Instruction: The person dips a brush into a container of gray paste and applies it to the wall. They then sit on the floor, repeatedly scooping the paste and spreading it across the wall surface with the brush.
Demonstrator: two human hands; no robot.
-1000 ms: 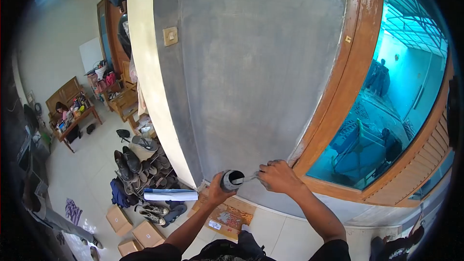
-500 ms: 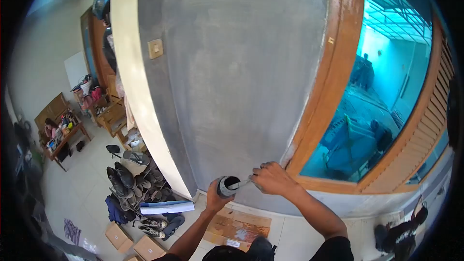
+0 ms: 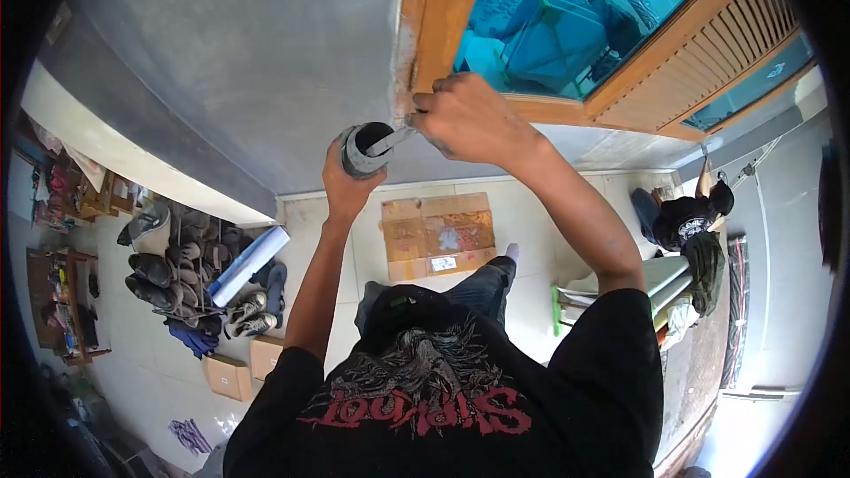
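Note:
My left hand (image 3: 348,192) is wrapped round a small round cup (image 3: 349,159), smeared grey outside and dark inside, its mouth tilted up towards me. A flat scraper blade (image 3: 386,142) reaches into the cup's mouth. Closed fingers of my right hand (image 3: 474,119) grip the scraper at its other end, most of which they hide. Grey smears mark those fingertips. Both hands are in front of the grey plastered wall (image 3: 239,44), near the lower corner of the wooden window frame (image 3: 434,35).
Flattened cardboard (image 3: 434,235) lies on the tiled floor at the wall's foot. Shoes (image 3: 181,274) are piled at the left, beside small boxes (image 3: 227,378). Another person (image 3: 686,217) works at the far right, near a green-edged stand (image 3: 611,288).
My view has tipped downward and swung right, bringing my shirt and more floor into sight. Both hands keep their hold, and the scraper blade stays in the cup.

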